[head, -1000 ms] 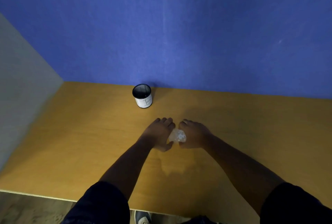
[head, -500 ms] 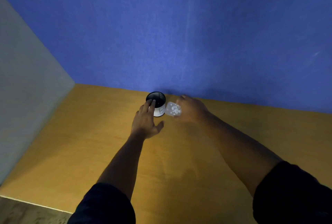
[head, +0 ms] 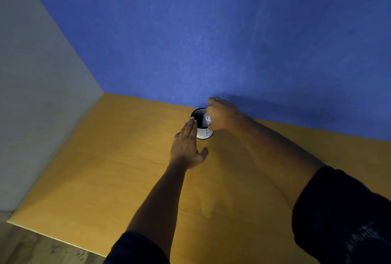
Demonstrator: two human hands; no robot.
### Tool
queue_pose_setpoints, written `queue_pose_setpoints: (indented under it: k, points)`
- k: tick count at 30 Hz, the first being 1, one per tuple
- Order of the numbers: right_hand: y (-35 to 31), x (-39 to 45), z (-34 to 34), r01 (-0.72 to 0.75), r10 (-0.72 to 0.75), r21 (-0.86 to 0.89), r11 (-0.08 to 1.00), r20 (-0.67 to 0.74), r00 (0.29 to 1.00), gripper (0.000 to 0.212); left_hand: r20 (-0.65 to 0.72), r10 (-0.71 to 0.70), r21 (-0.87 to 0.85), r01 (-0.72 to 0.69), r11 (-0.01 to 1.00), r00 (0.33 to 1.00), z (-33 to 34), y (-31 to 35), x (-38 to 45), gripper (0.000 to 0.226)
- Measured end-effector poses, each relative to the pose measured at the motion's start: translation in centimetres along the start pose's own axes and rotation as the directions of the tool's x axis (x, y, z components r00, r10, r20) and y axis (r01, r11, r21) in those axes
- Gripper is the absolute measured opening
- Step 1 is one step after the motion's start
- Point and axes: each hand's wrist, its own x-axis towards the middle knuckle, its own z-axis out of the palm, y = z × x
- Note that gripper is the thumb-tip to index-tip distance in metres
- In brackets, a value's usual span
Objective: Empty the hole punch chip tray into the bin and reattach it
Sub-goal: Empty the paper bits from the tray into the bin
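A small round bin, white with a black rim and dark inside, stands on the wooden table at the foot of the blue wall. My right hand is over the bin's mouth, closed on a clear chip tray with white paper chips inside, tilted towards the opening. My left hand is flat with fingers straight, its fingertips touching the bin's left side. The hole punch itself is not in view.
The yellow-brown table runs to a blue wall at the back and a grey panel on the left. Its front edge shows at the lower left, with floor below.
My right hand carried the chip tray from the table's middle up over the bin and tipped it. My left hand let go of the tray and reached to the bin's side.
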Motion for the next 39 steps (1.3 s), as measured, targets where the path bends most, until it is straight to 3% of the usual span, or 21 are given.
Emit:
queue_pose_setpoints:
  k: [6,11,19,24,26,34,37,39]
  points:
    - [-0.5,2.2,-0.7,0.223,-0.212,-0.202,0.954,0.076,0.974,0.02,0.011,-0.001,-0.001,0.001,1.0,1.0,-0.2,-0.2,0.1,0.101]
    - [-1.2,3.4,-1.3,0.471,-0.391,-0.401,0.786,0.268,0.881,0.026,0.009,0.017,0.016,-0.017,1.0,1.0,-0.3,-0.3,0.0,0.103]
    - [-1.6,4.1,-1.8,0.578,-0.475,-0.492,0.651,0.33,0.816,0.02,0.006,0.024,0.037,-0.024,0.999,1.0,-0.6,-0.3,-0.1,0.102]
    - [-1.1,4.0,-1.5,0.55,-0.457,-0.417,0.724,0.307,0.835,0.016,0.015,0.029,0.058,-0.03,0.998,0.999,-0.6,-0.3,-0.1,0.103]
    - [-0.9,3.6,-1.6,0.493,-0.416,-0.343,0.799,0.275,0.867,0.018,0.025,0.043,0.065,-0.044,0.997,0.999,-0.6,-0.3,-0.2,0.103]
    - [-0.2,2.4,-2.1,0.414,-0.366,-0.263,0.872,0.211,0.906,0.023,0.068,0.033,0.089,-0.039,0.995,0.997,-0.8,0.1,-0.1,0.105]
    - [1.0,1.5,-1.7,0.315,-0.306,-0.117,0.942,0.083,0.948,0.026,0.078,0.015,0.1,-0.023,0.995,0.997,-0.8,0.3,-0.1,0.108]
    - [2.1,0.4,-1.2,0.202,-0.197,0.088,0.975,-0.056,0.979,0.029,0.081,0.009,0.1,-0.017,0.995,0.997,-1.0,0.4,-0.1,0.108]
